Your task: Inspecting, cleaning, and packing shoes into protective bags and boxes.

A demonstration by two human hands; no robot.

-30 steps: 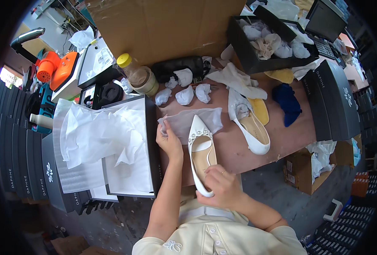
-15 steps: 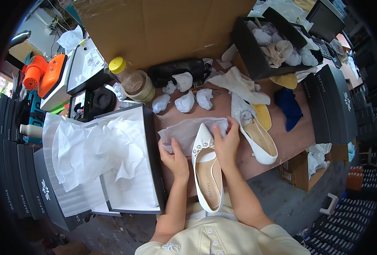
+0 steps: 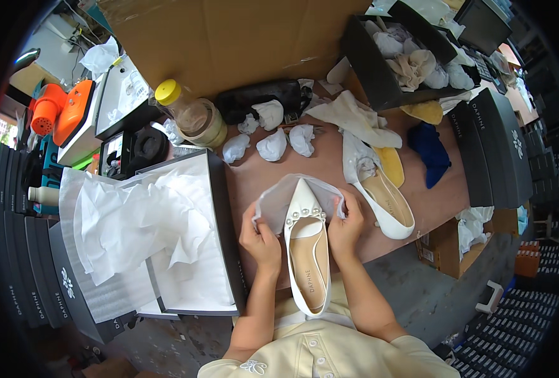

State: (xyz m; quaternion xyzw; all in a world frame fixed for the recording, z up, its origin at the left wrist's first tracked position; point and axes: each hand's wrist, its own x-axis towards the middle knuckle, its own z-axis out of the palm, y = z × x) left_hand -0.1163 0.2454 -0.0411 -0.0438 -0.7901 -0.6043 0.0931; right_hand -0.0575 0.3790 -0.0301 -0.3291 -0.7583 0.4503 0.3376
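A white pointed shoe (image 3: 308,252) with pearl trim lies toe-away on a thin translucent wrapping sheet (image 3: 278,200) at the near edge of the brown table (image 3: 260,176). My left hand (image 3: 260,238) grips the sheet's left side beside the shoe. My right hand (image 3: 345,225) holds the sheet's right side, folding it up against the toe. A second white shoe (image 3: 383,200), stuffed with paper at its toe, rests just to the right.
An open shoe box (image 3: 219,208) lined with white tissue sits at left. Crumpled paper balls (image 3: 272,145), a yellow-capped jar (image 3: 188,113), a black pouch (image 3: 260,97), a blue cloth (image 3: 434,154) and a black box of paper wads (image 3: 405,60) lie behind. Black lids stack right.
Both hands have moved up to the shoe's toe and lifted the sheet's edges around it; a second ago my right hand was at the heel.
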